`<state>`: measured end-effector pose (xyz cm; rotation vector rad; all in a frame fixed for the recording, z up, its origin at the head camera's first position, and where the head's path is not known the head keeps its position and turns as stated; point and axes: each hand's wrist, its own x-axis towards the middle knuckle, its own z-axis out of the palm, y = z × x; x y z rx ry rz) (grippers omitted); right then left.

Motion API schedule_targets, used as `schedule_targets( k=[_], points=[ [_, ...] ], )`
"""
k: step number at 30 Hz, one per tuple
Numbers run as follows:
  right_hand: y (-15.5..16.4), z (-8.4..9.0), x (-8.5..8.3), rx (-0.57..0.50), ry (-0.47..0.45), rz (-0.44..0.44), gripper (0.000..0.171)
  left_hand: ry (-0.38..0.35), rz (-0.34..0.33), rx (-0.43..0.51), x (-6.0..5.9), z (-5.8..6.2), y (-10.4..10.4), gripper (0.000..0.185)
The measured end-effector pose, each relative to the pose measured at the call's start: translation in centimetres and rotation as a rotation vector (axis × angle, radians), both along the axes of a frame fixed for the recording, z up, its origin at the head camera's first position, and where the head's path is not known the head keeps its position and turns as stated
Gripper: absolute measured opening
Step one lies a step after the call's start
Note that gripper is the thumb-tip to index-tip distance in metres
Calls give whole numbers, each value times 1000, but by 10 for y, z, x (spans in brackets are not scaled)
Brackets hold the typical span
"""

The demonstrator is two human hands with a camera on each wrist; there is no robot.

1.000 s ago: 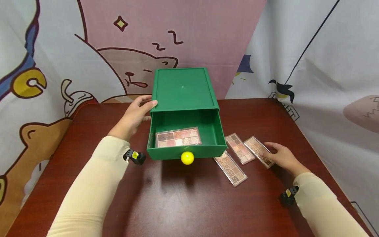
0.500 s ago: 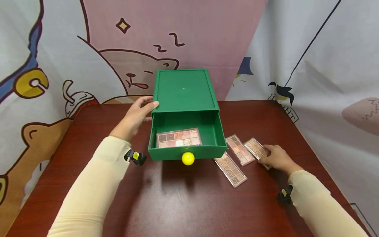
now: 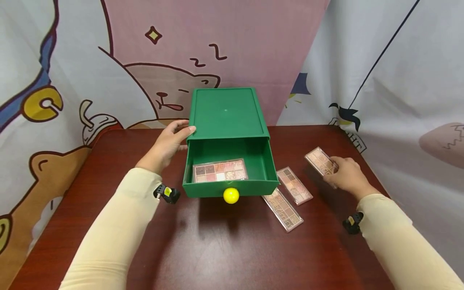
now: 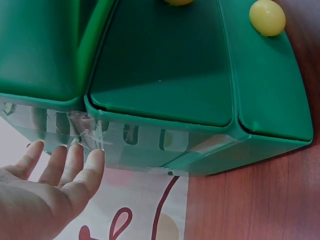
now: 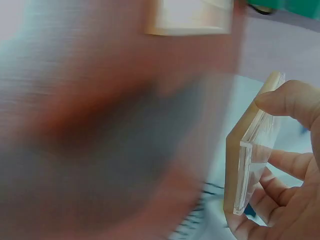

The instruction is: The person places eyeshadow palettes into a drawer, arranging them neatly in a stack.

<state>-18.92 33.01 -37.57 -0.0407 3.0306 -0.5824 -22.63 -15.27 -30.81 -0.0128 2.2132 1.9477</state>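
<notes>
A green drawer box (image 3: 226, 112) stands at the middle of the brown table, its drawer (image 3: 229, 183) pulled out, with a yellow knob (image 3: 230, 195) on the front. One eyeshadow palette (image 3: 219, 170) lies inside the drawer. My left hand (image 3: 167, 144) rests flat against the box's left side with straight fingers (image 4: 75, 162). My right hand (image 3: 344, 175) grips another palette (image 3: 319, 160) and holds it lifted off the table to the right of the drawer; the right wrist view shows its edge (image 5: 250, 165) pinched between thumb and fingers.
Two more palettes (image 3: 293, 184) (image 3: 282, 208) lie on the table (image 3: 232, 249) just right of the drawer front. Cartoon-printed cloth (image 3: 108, 60) hangs behind and to both sides of the table.
My right hand has closed on the rightmost palette and lifted it off the table, up and away. The left hand has stayed on the box.
</notes>
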Motion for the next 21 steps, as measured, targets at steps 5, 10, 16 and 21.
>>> schedule_targets(
  k=[5, 10, 16, 21],
  points=[
    [-12, 42, -19, 4, 108, 39, 70, -4, 6, 1, 0, -2, -1, 64],
    [-38, 83, -32, -34, 153, 65, 73, -1, 7, 2, 0, -2, -1, 64],
    [-81, 126, -40, -87, 200, 112, 75, -4, 12, 1, 1, -1, 0, 64],
    [-118, 153, -39, -149, 210, 172, 75, -2, 11, -4, 2, 0, 1, 64]
  ],
)
